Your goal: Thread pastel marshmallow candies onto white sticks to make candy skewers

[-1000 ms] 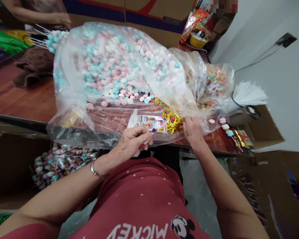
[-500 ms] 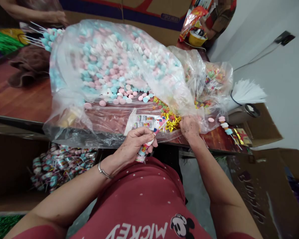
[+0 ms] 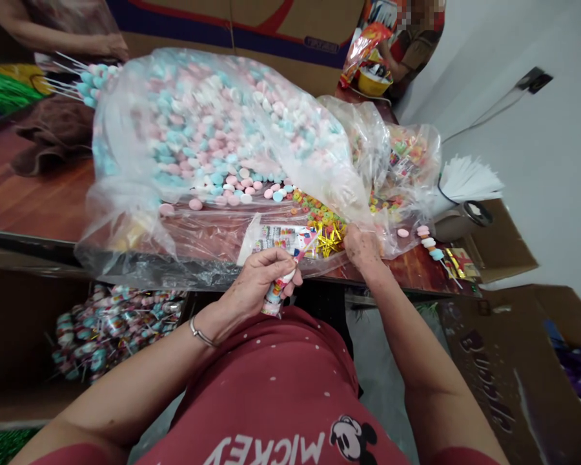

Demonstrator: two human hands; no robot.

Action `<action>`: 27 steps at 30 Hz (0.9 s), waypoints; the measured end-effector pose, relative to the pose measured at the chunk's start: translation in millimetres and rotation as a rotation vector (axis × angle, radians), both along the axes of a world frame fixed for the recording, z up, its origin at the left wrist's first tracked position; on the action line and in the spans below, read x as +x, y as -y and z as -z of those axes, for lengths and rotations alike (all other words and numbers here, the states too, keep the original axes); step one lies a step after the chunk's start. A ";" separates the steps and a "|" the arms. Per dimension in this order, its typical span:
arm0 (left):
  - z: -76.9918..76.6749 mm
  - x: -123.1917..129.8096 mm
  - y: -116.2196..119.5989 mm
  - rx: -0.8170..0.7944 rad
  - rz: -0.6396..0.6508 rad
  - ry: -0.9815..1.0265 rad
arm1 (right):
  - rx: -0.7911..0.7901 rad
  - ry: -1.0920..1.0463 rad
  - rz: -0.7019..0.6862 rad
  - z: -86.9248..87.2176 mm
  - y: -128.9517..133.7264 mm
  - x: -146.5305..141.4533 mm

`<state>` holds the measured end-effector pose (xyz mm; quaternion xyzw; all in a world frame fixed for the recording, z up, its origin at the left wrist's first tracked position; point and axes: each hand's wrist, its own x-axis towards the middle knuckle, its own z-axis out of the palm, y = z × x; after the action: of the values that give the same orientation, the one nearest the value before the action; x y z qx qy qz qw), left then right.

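My left hand (image 3: pixel 260 276) is closed round a candy skewer (image 3: pixel 274 296) in a printed clear wrapper, tilted near the table's front edge with its gathered end upward. At the table edge my right hand (image 3: pixel 362 247) reaches down beside a pile of gold twist ties (image 3: pixel 331 237); its fingertips are hidden. Flat printed wrappers (image 3: pixel 275 237) lie just beyond my left hand. Ring-shaped candies (image 3: pixel 314 208) are scattered behind the ties. A large clear bag (image 3: pixel 121 139) full of pink, white and blue candies fills the table's middle, some spilling from its front.
An unwrapped candy skewer (image 3: pixel 430 244) lies at right, near a tumbler (image 3: pixel 469 219) and white sticks (image 3: pixel 467 179). Below left, a cardboard box (image 3: pixel 14 336) holds many wrapped skewers (image 3: pixel 119 323). A brown cloth (image 3: pixel 53 132) sits at left. Two other people are across the table.
The whole view has shifted slightly left. My left hand still grips the wrapped skewer, and my right hand stays by the gold ties with little visible movement.
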<state>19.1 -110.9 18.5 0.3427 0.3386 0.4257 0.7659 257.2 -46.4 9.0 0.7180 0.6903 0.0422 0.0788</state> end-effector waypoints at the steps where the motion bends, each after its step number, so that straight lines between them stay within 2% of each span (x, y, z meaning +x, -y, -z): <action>1: 0.5 -0.8 -0.6 -0.001 -0.007 0.004 | 0.005 -0.002 0.009 -1.7 0.7 0.3; 5: 2.9 -3.9 -2.3 0.002 -0.028 0.006 | 0.029 -0.018 0.026 -9.4 5.7 -0.9; 7: 3.2 -4.1 -2.1 -0.001 -0.029 0.002 | 0.049 -0.060 -0.078 -10.7 8.8 -3.5; 11: 0.9 -2.4 -0.9 -0.022 -0.028 0.002 | 0.069 -0.106 -0.399 -4.1 11.9 -9.0; 14: 0.0 -1.5 -0.6 -0.022 -0.021 0.002 | 0.090 -0.028 -0.515 2.4 8.8 -9.8; 18: 2.7 -2.0 -0.9 -0.018 -0.003 0.007 | 0.087 0.035 -0.540 3.7 1.5 -7.6; 21: 5.7 -2.9 -1.7 -0.020 -0.005 0.017 | 0.107 0.003 -0.556 4.8 -2.9 -5.9; 27: 6.6 -4.5 -3.9 -0.023 -0.024 0.028 | 0.203 -0.073 -0.464 12.9 -9.7 -2.5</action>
<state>14.7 -107.0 11.9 0.3238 0.3366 0.4359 0.7693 254.7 -36.6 -3.9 0.5459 0.8310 0.1022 -0.0307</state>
